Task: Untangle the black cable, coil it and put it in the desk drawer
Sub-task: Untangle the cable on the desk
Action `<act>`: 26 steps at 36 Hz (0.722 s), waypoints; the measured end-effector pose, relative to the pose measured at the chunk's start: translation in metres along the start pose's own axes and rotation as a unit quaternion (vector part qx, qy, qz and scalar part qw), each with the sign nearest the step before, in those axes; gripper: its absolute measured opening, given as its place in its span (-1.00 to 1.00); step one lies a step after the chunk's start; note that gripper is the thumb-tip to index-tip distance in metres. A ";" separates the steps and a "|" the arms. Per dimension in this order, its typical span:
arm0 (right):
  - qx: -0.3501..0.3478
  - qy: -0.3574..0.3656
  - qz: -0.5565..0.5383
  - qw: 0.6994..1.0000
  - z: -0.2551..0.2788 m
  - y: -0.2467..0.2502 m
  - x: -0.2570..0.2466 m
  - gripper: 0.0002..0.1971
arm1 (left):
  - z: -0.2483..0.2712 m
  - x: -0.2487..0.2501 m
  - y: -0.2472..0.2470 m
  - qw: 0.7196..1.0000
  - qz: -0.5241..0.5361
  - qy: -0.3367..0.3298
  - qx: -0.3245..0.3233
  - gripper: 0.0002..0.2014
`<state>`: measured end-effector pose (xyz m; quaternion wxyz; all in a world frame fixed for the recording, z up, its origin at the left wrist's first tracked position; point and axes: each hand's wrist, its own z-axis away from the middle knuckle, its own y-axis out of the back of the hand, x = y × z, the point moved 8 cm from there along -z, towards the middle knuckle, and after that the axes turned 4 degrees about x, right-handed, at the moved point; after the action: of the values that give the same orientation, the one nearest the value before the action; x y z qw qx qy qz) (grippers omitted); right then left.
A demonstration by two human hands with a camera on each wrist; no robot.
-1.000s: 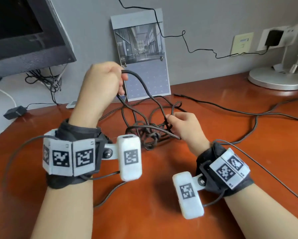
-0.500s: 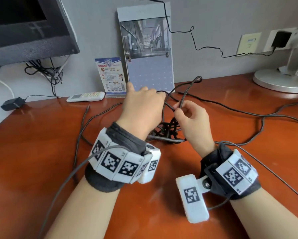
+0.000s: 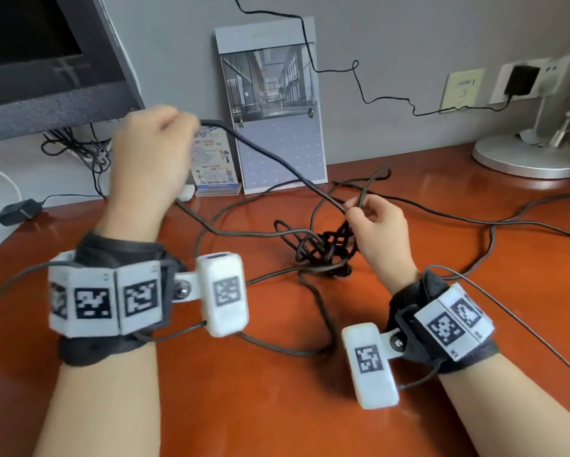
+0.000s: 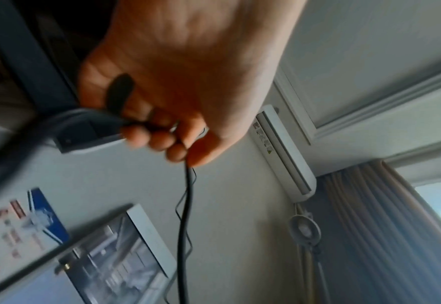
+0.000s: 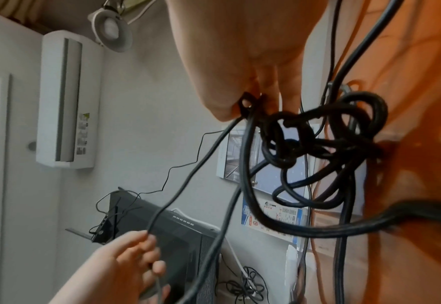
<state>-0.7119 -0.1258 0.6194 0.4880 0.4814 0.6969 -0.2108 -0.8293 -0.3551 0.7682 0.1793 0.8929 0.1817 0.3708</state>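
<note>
A black cable (image 3: 323,247) lies knotted in a dark tangle on the red-brown desk (image 3: 277,390), with loose runs spreading left and right. My left hand (image 3: 151,153) is raised at the left and grips one strand in a fist, and that strand runs taut down to the right. In the left wrist view the fingers (image 4: 159,135) curl round the cable (image 4: 185,216). My right hand (image 3: 376,222) pinches a strand just above the tangle. The right wrist view shows the knot (image 5: 318,139) hanging under that hand (image 5: 240,61). No drawer is in view.
A monitor (image 3: 46,70) stands at the back left, with thin wires (image 3: 75,153) and an adapter (image 3: 18,211) under it. A calendar (image 3: 273,103) and a small card (image 3: 214,163) lean on the wall. A lamp base (image 3: 527,156) sits at the back right.
My left hand has left the tangle and pulled a strand up and to the left, drawing it taut. My right hand keeps its pinch near the knot.
</note>
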 end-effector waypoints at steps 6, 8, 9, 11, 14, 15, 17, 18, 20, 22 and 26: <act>-0.012 0.034 0.001 0.999 0.008 -0.008 -0.014 -0.88 | 0.006 -0.027 -0.013 0.969 -0.229 0.034 -0.081 -0.75; -0.009 0.046 0.000 0.999 0.010 -0.008 -0.016 -0.89 | 0.012 -0.014 -0.021 0.950 -0.303 -0.013 -0.077 -0.51; -0.007 0.051 -0.002 0.999 0.011 -0.008 -0.017 -0.89 | 0.017 -0.003 -0.026 0.939 -0.334 -0.049 -0.071 -0.38; -0.005 0.061 -0.002 0.998 0.013 -0.009 -0.019 -0.88 | 0.033 0.026 -0.045 0.915 -0.369 -0.144 -0.074 -0.22; -0.008 0.075 -0.001 0.997 0.015 -0.009 -0.022 -0.88 | 0.060 0.052 -0.088 0.880 -0.363 -0.267 -0.151 -0.26; -0.012 0.077 0.000 0.997 0.016 -0.010 -0.023 -0.86 | 0.067 0.053 -0.101 0.873 -0.351 -0.281 -0.188 -0.33; -0.020 0.075 0.001 0.997 0.016 -0.011 -0.022 -0.86 | 0.077 0.045 -0.120 0.865 -0.334 -0.273 -0.257 -0.47; -0.022 0.075 0.003 0.997 0.017 -0.012 -0.022 -0.86 | 0.078 0.041 -0.124 0.865 -0.325 -0.261 -0.280 -0.54; -0.027 0.079 0.006 0.997 0.018 -0.013 -0.023 -0.89 | 0.077 0.035 -0.124 0.873 -0.307 -0.241 -0.293 -0.69; -0.030 0.093 0.013 0.995 0.019 -0.014 -0.025 -0.91 | 0.073 0.034 -0.120 0.887 -0.290 -0.221 -0.283 -0.76; -0.035 0.111 0.029 0.993 0.021 -0.017 -0.029 -0.88 | 0.063 0.031 -0.111 0.909 -0.270 -0.193 -0.251 -0.65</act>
<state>-0.7151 -0.1630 0.6328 0.4299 0.5050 0.7392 -0.1174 -0.7843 -0.2564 0.6949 0.5223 0.7895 0.2790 0.1615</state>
